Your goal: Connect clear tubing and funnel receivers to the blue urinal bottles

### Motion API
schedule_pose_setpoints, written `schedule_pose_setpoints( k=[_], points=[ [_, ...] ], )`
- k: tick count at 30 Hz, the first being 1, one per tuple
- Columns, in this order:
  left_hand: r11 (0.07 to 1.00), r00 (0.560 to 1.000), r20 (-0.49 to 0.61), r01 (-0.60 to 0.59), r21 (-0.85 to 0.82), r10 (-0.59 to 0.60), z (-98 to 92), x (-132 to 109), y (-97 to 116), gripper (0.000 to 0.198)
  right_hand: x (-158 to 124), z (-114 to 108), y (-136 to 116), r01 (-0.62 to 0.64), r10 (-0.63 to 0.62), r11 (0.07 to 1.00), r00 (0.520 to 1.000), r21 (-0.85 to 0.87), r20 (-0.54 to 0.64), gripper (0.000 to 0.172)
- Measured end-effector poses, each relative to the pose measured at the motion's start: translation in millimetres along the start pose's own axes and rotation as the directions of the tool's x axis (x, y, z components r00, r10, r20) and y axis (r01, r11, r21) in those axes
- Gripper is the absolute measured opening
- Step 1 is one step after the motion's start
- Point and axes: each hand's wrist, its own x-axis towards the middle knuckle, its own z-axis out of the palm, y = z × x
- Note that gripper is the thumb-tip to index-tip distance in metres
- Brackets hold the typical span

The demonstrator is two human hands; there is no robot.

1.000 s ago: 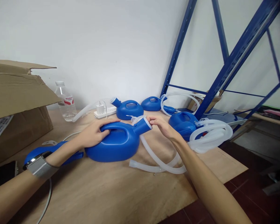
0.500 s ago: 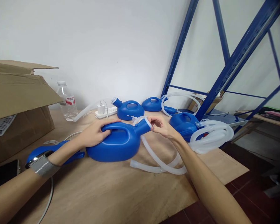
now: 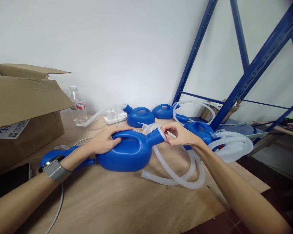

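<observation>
A blue plastic jug with a handle and an angled spout (image 3: 129, 152) lies on the wooden table (image 3: 127, 201). My left hand (image 3: 104, 140) is wrapped round its handle. At the spout mouth my right hand (image 3: 180, 134) pinches the end of a translucent white hose (image 3: 171, 174), which loops across the table below the jug. My left wrist carries a grey-strapped watch (image 3: 54, 167).
Three more blue jugs (image 3: 139, 116) (image 3: 164, 111) (image 3: 201, 131) sit behind, one beside coiled corrugated tubing (image 3: 234, 146). Another blue piece (image 3: 61, 154) lies under my left forearm. An open cardboard box (image 3: 21, 110), water bottle (image 3: 78, 107), power strip (image 3: 113, 117) and blue shelf frame (image 3: 249, 71) surround the table.
The view has shifted so everything sits further right. My right hand's fingers have closed tighter on the hose end at the spout. My left hand keeps its hold on the handle.
</observation>
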Motion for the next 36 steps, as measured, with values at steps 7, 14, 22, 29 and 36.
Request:
schedule_pose_setpoints(
  k=[7, 14, 22, 29, 36],
  points=[
    [1.0, 1.0, 0.0, 0.023, -0.015, -0.023, 0.9, -2, -6, 0.062, -1, 0, -9, -0.015, 0.016, 0.999, 1.0, -0.03, 0.012, 0.011],
    [0.995, 0.995, 0.02, 0.099, -0.012, -0.099, 0.3, -4, -8, 0.061, -2, -1, -9, -0.06, 0.061, 0.997, 0.998, -0.045, 0.026, 0.011],
    [0.994, 0.995, 0.017, 0.103, -0.033, -0.102, 0.5, -4, -8, 0.059, -5, -2, -20, -0.052, 0.058, 0.992, 0.997, -0.114, 0.051, 0.009],
    [0.996, 0.996, 0.022, 0.088, -0.016, -0.088, 0.0, -4, -6, 0.06, -8, -2, -18, -0.122, 0.129, 0.978, 0.991, -0.167, 0.031, 0.012],
    [0.996, 0.996, 0.018, 0.088, -0.003, -0.088, 0.4, -4, -7, 0.061, -19, 0, -32, -0.216, 0.216, 0.976, 0.976, -0.015, 0.03, 0.02]
  ],
)
